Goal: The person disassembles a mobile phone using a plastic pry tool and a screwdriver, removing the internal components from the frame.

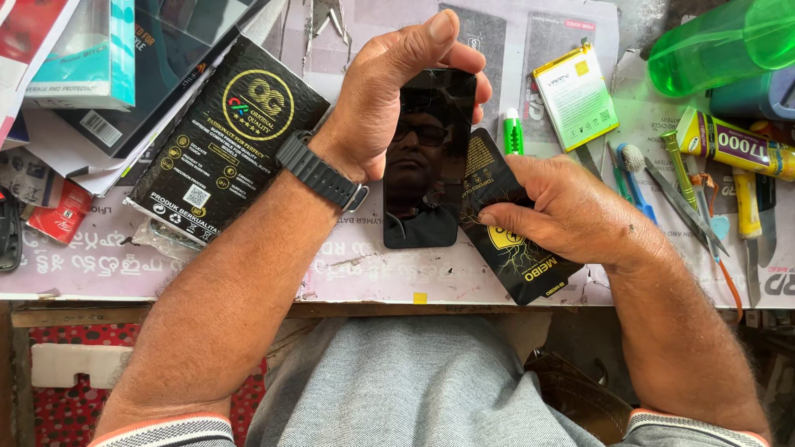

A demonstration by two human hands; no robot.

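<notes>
L hand (377, 99): black phone (426, 157) gripped by closed fingers | R hand (571, 211): black packet (509, 240) pinched, pressed on surface (364, 277)

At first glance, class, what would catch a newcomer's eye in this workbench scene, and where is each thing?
In the middle, the left hand grips a black smartphone upright over the bench, its dark glass mirroring the scene. Just right of it, the right hand pinches a black packet with yellow print. A black and gold box lies to the left, and a green bottle sits at the top right.
</notes>
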